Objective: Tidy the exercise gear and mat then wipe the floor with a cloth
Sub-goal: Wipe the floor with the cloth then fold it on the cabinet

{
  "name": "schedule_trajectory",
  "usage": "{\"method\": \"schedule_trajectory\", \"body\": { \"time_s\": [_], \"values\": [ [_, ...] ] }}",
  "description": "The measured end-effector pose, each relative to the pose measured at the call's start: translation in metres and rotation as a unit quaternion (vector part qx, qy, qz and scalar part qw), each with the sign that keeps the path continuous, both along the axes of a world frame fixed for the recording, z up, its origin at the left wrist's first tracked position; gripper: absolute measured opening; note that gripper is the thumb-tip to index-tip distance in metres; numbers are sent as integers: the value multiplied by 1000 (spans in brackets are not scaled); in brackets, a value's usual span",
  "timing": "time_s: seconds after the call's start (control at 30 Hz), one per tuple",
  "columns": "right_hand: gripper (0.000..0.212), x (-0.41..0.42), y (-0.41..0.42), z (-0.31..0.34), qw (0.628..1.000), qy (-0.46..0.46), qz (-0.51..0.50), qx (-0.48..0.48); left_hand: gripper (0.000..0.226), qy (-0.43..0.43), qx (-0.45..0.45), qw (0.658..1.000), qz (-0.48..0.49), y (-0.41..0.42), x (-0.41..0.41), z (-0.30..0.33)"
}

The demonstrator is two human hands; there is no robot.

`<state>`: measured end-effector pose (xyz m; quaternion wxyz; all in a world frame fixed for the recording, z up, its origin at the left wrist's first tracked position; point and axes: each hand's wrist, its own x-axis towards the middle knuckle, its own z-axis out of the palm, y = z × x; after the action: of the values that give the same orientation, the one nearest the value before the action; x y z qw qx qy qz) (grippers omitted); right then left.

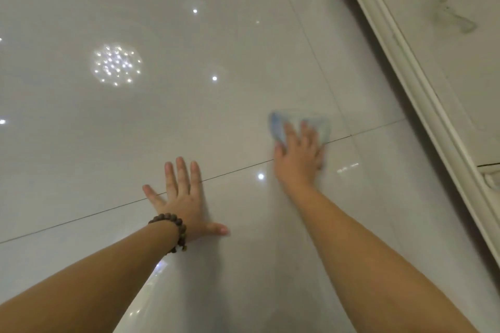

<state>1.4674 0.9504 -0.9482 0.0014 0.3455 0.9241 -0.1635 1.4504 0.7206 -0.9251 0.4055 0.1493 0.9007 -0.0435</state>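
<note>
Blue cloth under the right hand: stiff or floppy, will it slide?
The blue cloth looks thin and limp, so probably floppy. Pressed flat by the right hand on the glossy floor, it likely slides easily.

The glossy tiled floor (162, 35) lay bare across the left and centre of the frame, giving the hands open room to pass toward the upper left. Along the right edge, a cream carved cabinet (446, 76) and its moulded base (400, 62) ran diagonally from top centre to lower right, walling off that side, near the cloth (322, 123) lying flat on the floor
</note>
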Motion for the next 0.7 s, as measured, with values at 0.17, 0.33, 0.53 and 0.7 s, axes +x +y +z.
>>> {"method": "schedule_trajectory", "body": {
  "time_s": [0.17,0.33,0.53,0.7],
  "values": [
    [49,-29,-15,-1,880,4,475,2,158,0,-9,1000,5,3,0,0],
    [53,-42,151,-2,994,-3,99,54,158,-15,-6,1000,2,3,-2,-3],
    [52,-102,72,9,996,-46,-71,-21,156,-22,-9,1000,-7,1,-3,-2],
    [52,-42,-9,-4,936,-14,351,17,156,6,7,1000,-7,-1,-1,-5]
  ]
}}
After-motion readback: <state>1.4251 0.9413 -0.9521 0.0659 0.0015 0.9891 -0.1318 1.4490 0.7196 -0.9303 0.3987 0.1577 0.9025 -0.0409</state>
